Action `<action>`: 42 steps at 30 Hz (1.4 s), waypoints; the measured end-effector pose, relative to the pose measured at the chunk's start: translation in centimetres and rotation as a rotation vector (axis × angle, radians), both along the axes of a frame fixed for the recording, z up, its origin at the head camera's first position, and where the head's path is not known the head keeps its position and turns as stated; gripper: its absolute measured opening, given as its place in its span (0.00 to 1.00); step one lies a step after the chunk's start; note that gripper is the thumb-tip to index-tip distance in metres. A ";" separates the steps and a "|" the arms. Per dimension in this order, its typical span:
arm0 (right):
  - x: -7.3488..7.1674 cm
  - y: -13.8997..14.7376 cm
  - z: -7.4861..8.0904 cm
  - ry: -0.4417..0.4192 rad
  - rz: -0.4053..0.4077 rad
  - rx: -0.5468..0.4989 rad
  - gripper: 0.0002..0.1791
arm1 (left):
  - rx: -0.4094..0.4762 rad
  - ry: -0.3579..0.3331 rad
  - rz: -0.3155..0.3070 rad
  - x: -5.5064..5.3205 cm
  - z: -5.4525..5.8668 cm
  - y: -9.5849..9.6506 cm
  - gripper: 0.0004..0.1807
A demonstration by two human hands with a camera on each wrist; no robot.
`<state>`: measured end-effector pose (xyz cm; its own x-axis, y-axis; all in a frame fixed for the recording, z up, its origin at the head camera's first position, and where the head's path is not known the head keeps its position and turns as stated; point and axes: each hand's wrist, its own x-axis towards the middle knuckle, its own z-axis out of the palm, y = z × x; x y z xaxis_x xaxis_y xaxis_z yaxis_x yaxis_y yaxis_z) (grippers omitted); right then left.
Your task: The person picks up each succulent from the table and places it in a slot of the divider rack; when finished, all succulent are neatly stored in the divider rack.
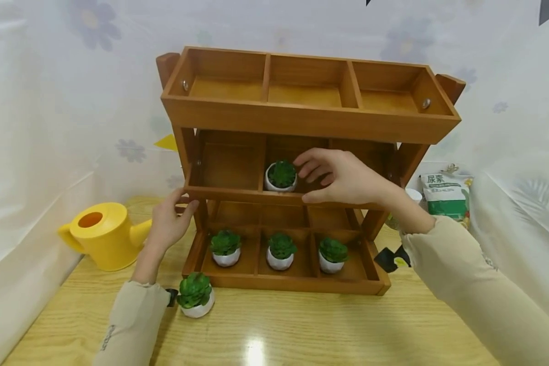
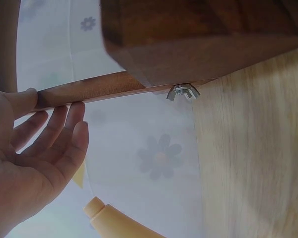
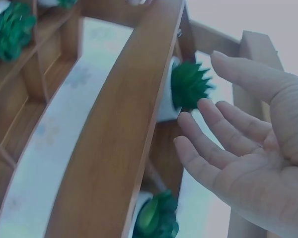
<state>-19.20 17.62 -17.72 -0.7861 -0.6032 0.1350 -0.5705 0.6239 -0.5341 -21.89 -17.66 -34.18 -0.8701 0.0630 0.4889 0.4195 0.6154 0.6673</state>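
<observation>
A three-tier brown wooden plant rack (image 1: 279, 119) stands on the table. My left hand (image 1: 171, 218) grips a wooden bar of its frame (image 2: 97, 87) at the left side, thumb on one face and fingertips on the other. In the middle tier's centre compartment sits a green succulent in a white pot (image 1: 281, 175). Right beside it is my right hand (image 1: 343, 178), fingers apart and holding nothing. Another potted succulent (image 3: 159, 213) shows in the same tier in the right wrist view, hidden by the hand from the head. Bottom-tier compartments hold three more succulents (image 1: 280, 251).
One potted succulent (image 1: 195, 295) stands on the table by the rack's front left corner. A yellow watering can (image 1: 107, 236) is at the left. Behind the rack on the right lies a white and green bag (image 1: 446, 195). A wing nut (image 2: 183, 91) sticks out from the rack's side.
</observation>
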 end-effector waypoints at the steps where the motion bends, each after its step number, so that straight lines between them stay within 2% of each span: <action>1: 0.4 -0.1 -0.2 0.012 0.015 -0.023 0.31 | -0.001 0.003 0.002 0.0 0.0 0.0 0.21; 5: 2.3 -0.6 -1.5 0.096 0.052 -0.144 0.28 | 0.003 0.015 0.008 -0.1 0.0 -0.2 0.20; 9: 4.9 -1.5 -3.9 0.125 0.057 -0.337 0.24 | 0.006 0.014 0.012 -0.1 0.0 -0.1 0.20; 13: 7.1 -2.9 -6.8 0.102 0.060 -0.496 0.23 | 0.011 0.009 0.008 -0.1 0.0 0.0 0.20; 17: 8.0 -4.4 -9.5 0.054 0.065 -0.550 0.22 | 0.017 -0.006 0.007 -0.1 -0.1 0.1 0.21; 20: 8.3 -5.9 -11.5 -0.018 0.023 -0.591 0.20 | 0.013 -0.018 0.015 -0.1 0.0 0.1 0.21; 25: 9.0 -8.9 -15.7 -0.138 -0.064 -0.565 0.17 | 0.012 -0.017 0.015 -0.2 0.0 0.1 0.21; 28: 9.4 -10.5 -18.1 -0.216 -0.082 -0.527 0.16 | 0.012 -0.010 0.014 -0.2 0.0 0.0 0.21; 30: 9.5 -11.4 -19.3 -0.236 -0.092 -0.510 0.16 | 0.013 -0.008 0.015 -0.2 -0.1 0.0 0.21; 37: 9.6 -13.6 -21.3 -0.242 -0.135 -0.487 0.20 | 0.014 -0.002 0.014 -0.3 -0.2 0.0 0.21; 42: 9.2 -14.9 -22.4 -0.180 -0.127 -0.418 0.23 | 0.014 -0.012 0.014 -0.3 -0.2 0.0 0.21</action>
